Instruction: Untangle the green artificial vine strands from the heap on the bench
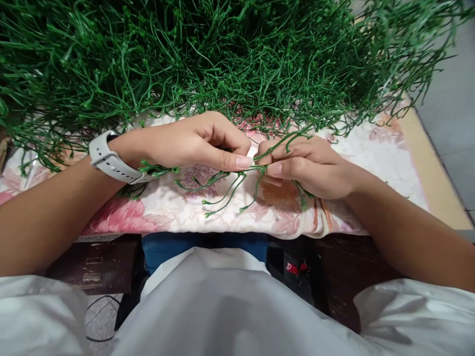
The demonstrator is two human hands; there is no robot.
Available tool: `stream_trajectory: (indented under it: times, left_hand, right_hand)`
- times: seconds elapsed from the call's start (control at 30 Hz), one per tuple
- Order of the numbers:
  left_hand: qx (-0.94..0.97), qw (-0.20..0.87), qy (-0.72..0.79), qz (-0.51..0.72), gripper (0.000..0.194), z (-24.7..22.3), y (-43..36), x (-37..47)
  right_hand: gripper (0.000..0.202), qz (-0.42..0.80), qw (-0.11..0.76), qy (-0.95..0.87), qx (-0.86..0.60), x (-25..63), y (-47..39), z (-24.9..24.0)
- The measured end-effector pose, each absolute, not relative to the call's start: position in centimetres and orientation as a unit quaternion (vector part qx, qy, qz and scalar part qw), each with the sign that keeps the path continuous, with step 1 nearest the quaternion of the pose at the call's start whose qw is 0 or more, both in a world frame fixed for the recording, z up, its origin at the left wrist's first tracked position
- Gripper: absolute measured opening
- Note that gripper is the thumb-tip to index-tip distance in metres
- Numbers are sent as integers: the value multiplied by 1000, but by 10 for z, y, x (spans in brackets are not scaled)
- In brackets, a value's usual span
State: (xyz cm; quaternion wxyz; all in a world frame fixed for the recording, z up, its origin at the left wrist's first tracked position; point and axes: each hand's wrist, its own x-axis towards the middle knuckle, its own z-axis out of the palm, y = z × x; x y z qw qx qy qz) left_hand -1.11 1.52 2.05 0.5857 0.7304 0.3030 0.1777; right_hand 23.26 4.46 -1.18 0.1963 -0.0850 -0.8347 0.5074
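Observation:
A thin green plastic stem (230, 190) with several curling branches tipped with small buds is held between both hands over the flowered cloth. My left hand (200, 141), with a pale watch strap on its wrist, pinches it between thumb and forefinger. Close beside it on the right, my right hand (308, 165) grips the same greenery with thumb and curled fingers. Some strands rise above the right hand and others hang below it. Another green sprig (158, 169) lies by the left wrist.
A large heap of green plastic stems (208, 59) fills the far side of the table. The flowered cloth (371, 163) covers the tabletop, with a tan edge (438, 173) at the right. Dark wooden furniture (92, 264) and a black bag (297, 277) are below.

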Motion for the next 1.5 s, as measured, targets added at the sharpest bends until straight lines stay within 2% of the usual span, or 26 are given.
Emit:
stream_trajectory:
  times: [0.37, 0.6, 0.8, 0.93, 1.1, 1.33, 1.5]
  left_hand:
    - [742, 593, 281, 137, 50, 28, 10, -6]
    - [736, 615, 258, 112, 50, 30, 10, -6]
    - [725, 650, 215, 80, 54, 24, 9, -5]
    - [695, 667, 243, 117, 51, 21, 8, -5]
    - [709, 681, 174, 57, 55, 22, 9, -5]
    - [707, 668, 205, 112, 55, 18, 11, -7]
    - [689, 666, 246, 143, 57, 17, 10, -6]
  right_hand:
    - [29, 596, 118, -791, -64, 237, 42, 3]
    - [29, 562, 93, -821, -27, 236, 48, 5]
    - [43, 544, 51, -837, 18, 231, 50, 4]
    - [43, 559, 51, -827, 45, 230, 49, 1]
    - [45, 561, 36, -826, 43, 231, 48, 2]
    - [55, 562, 12, -826, 40, 234, 49, 1]
    - [54, 539, 27, -841, 42, 235, 53, 0]
